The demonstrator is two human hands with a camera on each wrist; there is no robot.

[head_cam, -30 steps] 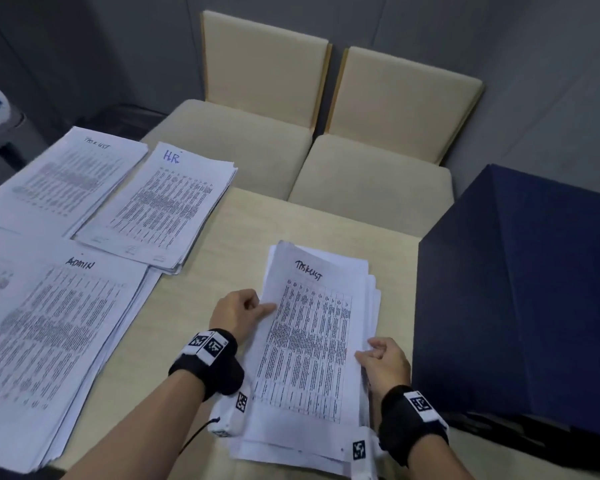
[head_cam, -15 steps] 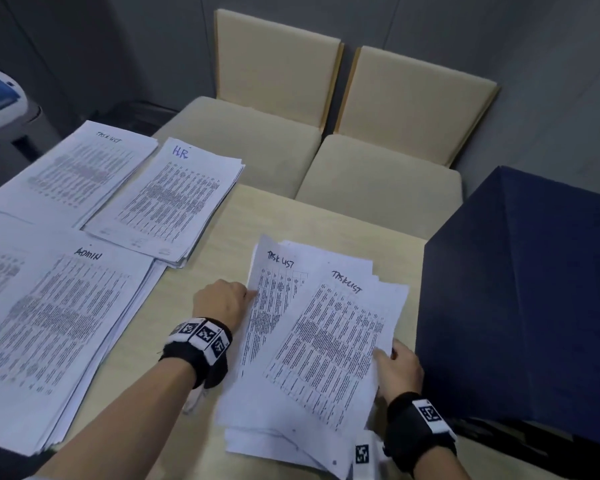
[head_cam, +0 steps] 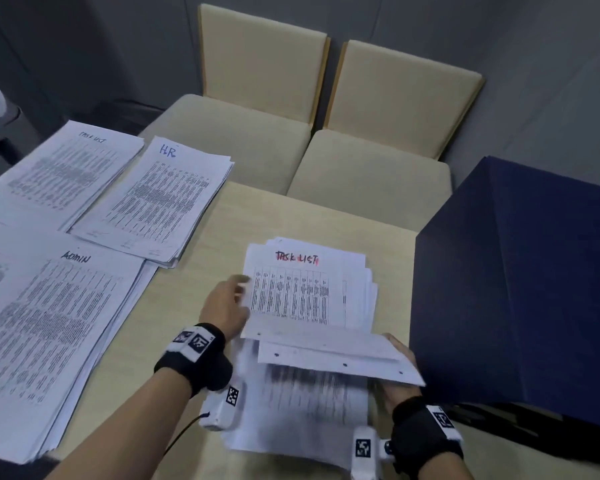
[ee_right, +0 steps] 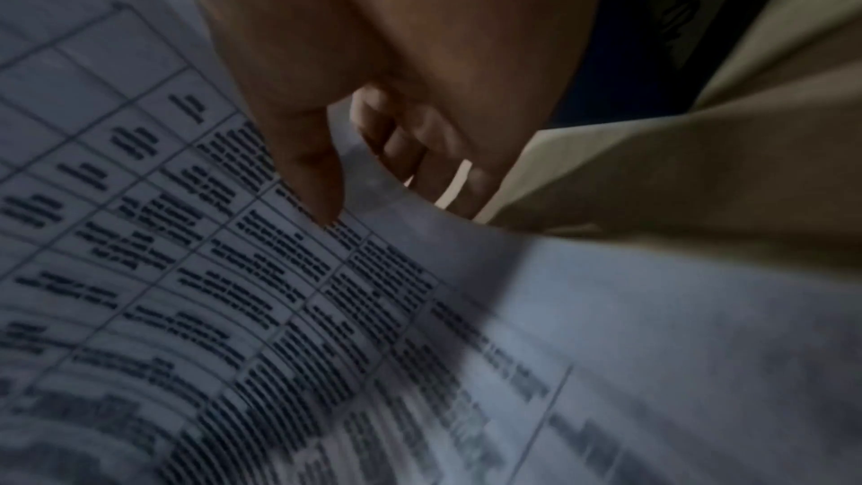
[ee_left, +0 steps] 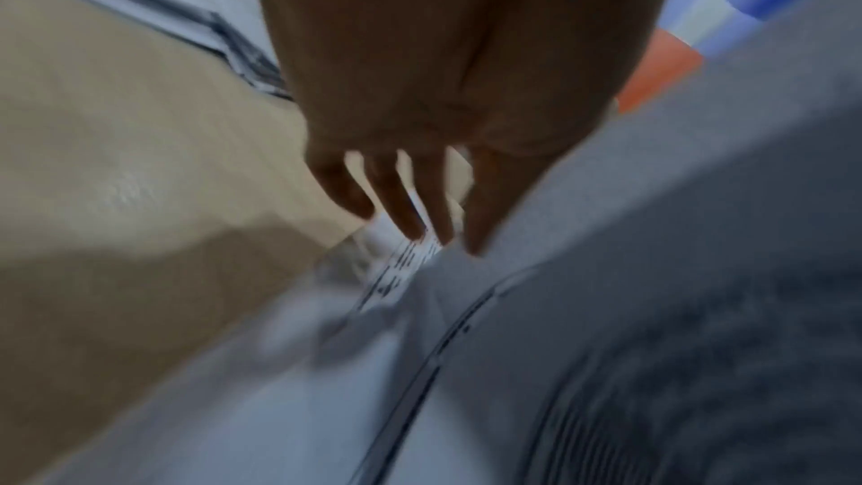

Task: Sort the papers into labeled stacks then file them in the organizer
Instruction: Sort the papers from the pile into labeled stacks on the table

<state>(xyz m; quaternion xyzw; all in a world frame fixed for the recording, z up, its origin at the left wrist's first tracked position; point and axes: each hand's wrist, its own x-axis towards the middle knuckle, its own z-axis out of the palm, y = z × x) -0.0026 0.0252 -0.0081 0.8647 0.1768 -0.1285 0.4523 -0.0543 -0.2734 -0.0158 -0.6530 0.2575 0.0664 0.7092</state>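
A loose pile of printed papers (head_cam: 302, 410) lies in the middle of the table. Its top sheets (head_cam: 291, 296), headed "TASK LIST", are raised at their near, hole-punched edge. My right hand (head_cam: 399, 355) pinches those sheets at the near right corner. In the right wrist view its thumb (ee_right: 317, 176) lies on the print and the fingers curl beneath. My left hand (head_cam: 227, 306) is at the sheets' left edge. Its fingers (ee_left: 410, 220) are straight and touch the paper. Sorted stacks lie at left: "TASK LIST" (head_cam: 59, 168), "HR" (head_cam: 153, 199) and "ADMIN" (head_cam: 49, 323).
A dark blue organizer (head_cam: 520, 289) stands at the table's right side, close to my right hand. Two cream chairs (head_cam: 250, 98) (head_cam: 395, 133) are pushed against the far edge of the wooden table (head_cam: 284, 216).
My right hand first slid the top sheet rightward and now lifts the near edge of the top sheets. My left hand has moved up to their left edge.
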